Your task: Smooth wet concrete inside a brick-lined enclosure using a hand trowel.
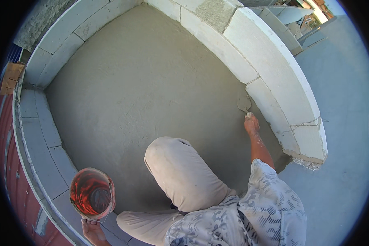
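My right hand (251,124) is stretched out to the right and closed around the handle of a small pointed trowel (244,101). The trowel's blade lies flat on the grey wet mortar floor (123,74), close to the foot of the white block wall (270,104). At the lower left, my left hand (93,231) grips a bucket (92,193) by its near side, with the fingertips showing at the edge. The bucket is tilted so that its mouth faces up at me. Its inside is red-orange with grey smears, and a thin wire handle hangs beside my hand.
Low white block walls (49,127) curve round the mortar floor on the left and right. My bent knee (180,168) rises over its near part. Red corrugated sheeting (16,184) lies beyond the left wall. A loose wire (305,124) sticks out from the right wall's near end.
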The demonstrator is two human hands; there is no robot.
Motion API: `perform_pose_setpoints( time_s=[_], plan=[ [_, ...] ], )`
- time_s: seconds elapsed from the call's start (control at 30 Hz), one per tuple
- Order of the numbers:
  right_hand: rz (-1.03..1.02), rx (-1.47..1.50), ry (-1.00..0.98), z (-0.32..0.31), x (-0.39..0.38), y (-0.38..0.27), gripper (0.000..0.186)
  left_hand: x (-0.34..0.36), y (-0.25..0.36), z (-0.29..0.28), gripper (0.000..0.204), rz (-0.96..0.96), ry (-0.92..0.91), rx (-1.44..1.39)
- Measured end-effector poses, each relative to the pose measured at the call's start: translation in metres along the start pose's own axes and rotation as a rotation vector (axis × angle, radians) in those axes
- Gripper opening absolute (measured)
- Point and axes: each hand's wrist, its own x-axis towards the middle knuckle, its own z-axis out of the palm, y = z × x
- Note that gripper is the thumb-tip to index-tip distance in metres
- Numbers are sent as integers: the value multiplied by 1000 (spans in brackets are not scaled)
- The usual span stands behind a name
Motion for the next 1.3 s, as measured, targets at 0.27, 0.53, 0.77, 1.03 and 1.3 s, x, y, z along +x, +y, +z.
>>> perform_pose_setpoints(
  time_s=[0.27,0.53,0.77,1.03,1.3],
  plan=[
    [261,33,7,10,-80,144,44,8,-3,-7,38,-22,-21,15],
    [254,650,11,79,-99,20,36,20,-16,3,39,2,-4,-23],
    [-703,23,-648,76,-184,-141,46,5,-8,13,38,14,-19,-24],
    [-300,469,-173,79,-111,-161,34,-8,-18,0,36,36,115,-57],
    [-1018,175,-610,115,-165,-182,43,-10,-30,2,41,59,167,-74]
  ],
)
